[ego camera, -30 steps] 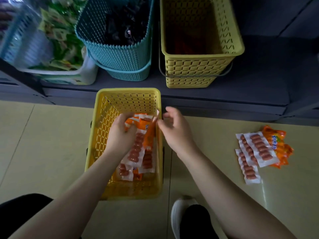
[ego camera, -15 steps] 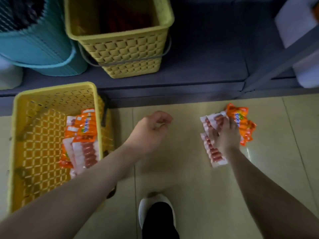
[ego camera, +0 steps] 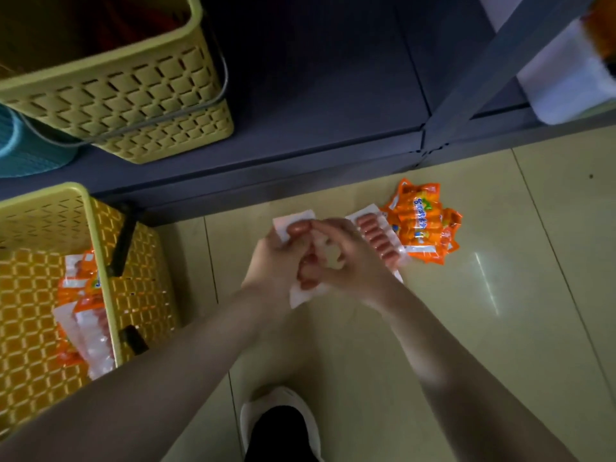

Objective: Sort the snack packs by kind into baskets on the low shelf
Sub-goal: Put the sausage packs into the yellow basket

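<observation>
Left hand and right hand gripping one clear sausage pack together at frame centre, above the floor; more packs just right; yellow basket with packs at left; shelf basket upper left

1. Orange snack packs on the floor, just right of the hands: blue print runs along the front of the top pack; looks like non-Latin characters, too blurred to read.
2. Orange packs in the yellow floor basket, far left of those packs: a small blue mark on one pack, unreadable.
3. No other text, numbers or signs legible.
</observation>
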A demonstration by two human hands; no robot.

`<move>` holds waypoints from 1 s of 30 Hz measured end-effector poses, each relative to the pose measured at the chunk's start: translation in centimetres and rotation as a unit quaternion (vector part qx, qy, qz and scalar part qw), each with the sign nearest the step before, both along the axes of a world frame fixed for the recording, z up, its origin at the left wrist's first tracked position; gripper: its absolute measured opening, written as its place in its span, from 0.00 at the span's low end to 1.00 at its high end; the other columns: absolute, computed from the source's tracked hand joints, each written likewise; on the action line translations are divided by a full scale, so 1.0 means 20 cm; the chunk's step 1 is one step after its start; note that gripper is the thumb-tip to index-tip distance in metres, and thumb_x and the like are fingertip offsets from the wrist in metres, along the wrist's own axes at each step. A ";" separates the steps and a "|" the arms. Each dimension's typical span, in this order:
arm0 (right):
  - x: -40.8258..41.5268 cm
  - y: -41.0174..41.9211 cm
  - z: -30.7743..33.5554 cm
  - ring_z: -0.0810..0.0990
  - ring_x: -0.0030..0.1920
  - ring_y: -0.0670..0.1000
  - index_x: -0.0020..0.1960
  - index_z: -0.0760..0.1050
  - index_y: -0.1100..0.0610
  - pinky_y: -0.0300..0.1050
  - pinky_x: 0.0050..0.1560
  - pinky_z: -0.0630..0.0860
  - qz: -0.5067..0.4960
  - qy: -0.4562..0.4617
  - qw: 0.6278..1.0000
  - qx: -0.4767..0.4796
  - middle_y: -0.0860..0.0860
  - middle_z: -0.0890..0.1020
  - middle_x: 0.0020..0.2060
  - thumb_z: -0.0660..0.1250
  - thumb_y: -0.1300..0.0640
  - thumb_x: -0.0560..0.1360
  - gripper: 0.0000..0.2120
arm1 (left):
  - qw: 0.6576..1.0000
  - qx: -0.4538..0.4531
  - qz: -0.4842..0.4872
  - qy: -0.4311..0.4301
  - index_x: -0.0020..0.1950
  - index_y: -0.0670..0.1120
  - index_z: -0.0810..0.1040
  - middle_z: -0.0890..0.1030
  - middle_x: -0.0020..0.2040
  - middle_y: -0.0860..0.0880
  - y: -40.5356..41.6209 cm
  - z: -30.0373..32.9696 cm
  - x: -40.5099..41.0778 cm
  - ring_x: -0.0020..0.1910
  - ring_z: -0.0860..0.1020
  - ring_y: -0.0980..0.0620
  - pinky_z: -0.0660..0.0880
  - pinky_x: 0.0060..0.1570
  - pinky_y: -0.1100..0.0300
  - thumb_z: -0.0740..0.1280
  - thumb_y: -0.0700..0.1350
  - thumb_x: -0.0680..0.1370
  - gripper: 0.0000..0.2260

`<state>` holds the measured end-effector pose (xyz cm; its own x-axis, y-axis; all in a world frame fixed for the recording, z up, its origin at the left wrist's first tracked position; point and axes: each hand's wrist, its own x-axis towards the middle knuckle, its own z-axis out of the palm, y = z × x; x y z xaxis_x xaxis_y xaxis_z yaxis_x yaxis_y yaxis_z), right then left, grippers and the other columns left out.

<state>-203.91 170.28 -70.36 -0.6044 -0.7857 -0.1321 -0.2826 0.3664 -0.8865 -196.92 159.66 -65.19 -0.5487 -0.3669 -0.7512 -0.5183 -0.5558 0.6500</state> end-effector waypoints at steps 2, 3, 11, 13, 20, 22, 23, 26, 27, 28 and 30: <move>-0.08 0.04 -0.10 0.76 0.55 0.52 0.57 0.77 0.61 0.41 0.58 0.71 -0.098 0.043 0.994 0.033 0.53 0.79 0.52 0.63 0.49 0.71 0.21 | 0.999 0.031 0.012 -0.023 0.42 0.40 0.74 0.71 0.34 0.42 -0.04 0.02 0.03 0.30 0.70 0.47 0.68 0.26 0.57 0.61 0.39 0.79 0.07; -0.12 0.07 -0.16 0.75 0.57 0.56 0.58 0.76 0.61 0.48 0.60 0.71 -0.156 0.092 0.979 0.096 0.56 0.79 0.54 0.62 0.49 0.72 0.20 | 0.999 -0.004 -0.010 -0.045 0.41 0.42 0.74 0.72 0.34 0.42 -0.07 0.04 0.04 0.32 0.72 0.47 0.72 0.25 0.58 0.62 0.41 0.79 0.08; -0.11 0.07 -0.28 0.69 0.60 0.62 0.63 0.67 0.61 0.52 0.57 0.67 -0.125 0.235 0.868 0.420 0.61 0.71 0.60 0.72 0.49 0.68 0.29 | 0.983 -0.177 -0.036 -0.020 0.48 0.51 0.75 0.83 0.41 0.48 -0.23 0.17 0.23 0.38 0.83 0.52 0.78 0.30 0.66 0.64 0.49 0.77 0.04; -0.10 0.05 -0.28 0.71 0.57 0.63 0.63 0.69 0.60 0.52 0.54 0.68 -0.078 0.240 0.875 0.412 0.62 0.73 0.58 0.74 0.51 0.65 0.31 | 0.976 -0.215 -0.012 0.014 0.48 0.54 0.75 0.83 0.39 0.54 -0.28 0.24 0.29 0.37 0.83 0.56 0.76 0.29 0.68 0.64 0.50 0.76 0.03; 0.20 -0.40 0.14 0.77 0.31 0.38 0.53 0.71 0.46 0.38 0.35 0.72 -0.099 -0.143 0.982 0.071 0.44 0.78 0.39 0.70 0.51 0.69 0.14 | 0.953 -0.252 0.160 0.046 0.47 0.55 0.75 0.83 0.35 0.54 -0.53 0.41 0.57 0.33 0.82 0.56 0.78 0.29 0.63 0.65 0.46 0.76 0.03; 0.33 -0.53 0.30 0.78 0.33 0.40 0.52 0.71 0.43 0.40 0.35 0.73 -0.032 -0.197 0.980 0.007 0.42 0.78 0.41 0.69 0.44 0.66 0.16 | 0.950 -0.235 0.203 0.016 0.51 0.52 0.75 0.81 0.35 0.52 -0.64 0.35 0.68 0.31 0.80 0.52 0.78 0.28 0.58 0.66 0.47 0.76 0.05; 0.40 -0.60 0.38 0.79 0.36 0.40 0.53 0.71 0.44 0.40 0.37 0.74 -0.006 -0.213 0.977 -0.022 0.42 0.78 0.42 0.69 0.42 0.64 0.19 | 0.953 -0.219 0.209 -0.003 0.56 0.49 0.73 0.79 0.35 0.49 -0.70 0.30 0.74 0.29 0.79 0.50 0.77 0.28 0.56 0.67 0.47 0.76 0.10; 0.55 -0.77 0.53 0.78 0.45 0.39 0.58 0.71 0.48 0.37 0.48 0.75 0.047 -0.217 0.975 -0.028 0.40 0.77 0.44 0.73 0.43 0.65 0.25 | 0.967 -0.214 0.112 -0.080 0.58 0.42 0.72 0.80 0.41 0.41 -0.83 0.14 0.89 0.35 0.79 0.45 0.76 0.34 0.51 0.65 0.47 0.75 0.15; 0.60 -0.81 0.56 0.77 0.45 0.38 0.60 0.71 0.49 0.33 0.48 0.74 0.065 -0.202 0.977 -0.015 0.39 0.77 0.45 0.74 0.45 0.67 0.24 | 0.970 -0.217 0.063 -0.087 0.53 0.40 0.75 0.81 0.42 0.41 -0.83 0.10 0.93 0.38 0.80 0.45 0.77 0.37 0.54 0.63 0.43 0.77 0.09; 0.64 -0.85 0.58 0.75 0.45 0.36 0.61 0.70 0.50 0.29 0.46 0.72 0.078 -0.178 0.981 -0.001 0.39 0.76 0.46 0.73 0.47 0.69 0.23 | 0.970 -0.222 0.029 -0.093 0.49 0.40 0.76 0.81 0.41 0.43 -0.84 0.08 0.96 0.39 0.81 0.47 0.77 0.38 0.57 0.60 0.39 0.78 0.06; 0.71 -0.90 0.58 0.73 0.44 0.35 0.63 0.70 0.52 0.25 0.43 0.70 0.094 -0.103 0.990 0.029 0.41 0.74 0.49 0.71 0.45 0.70 0.25 | 0.964 -0.241 0.017 -0.114 0.53 0.44 0.76 0.82 0.45 0.46 -0.82 0.08 1.01 0.42 0.81 0.51 0.78 0.43 0.57 0.58 0.38 0.79 0.08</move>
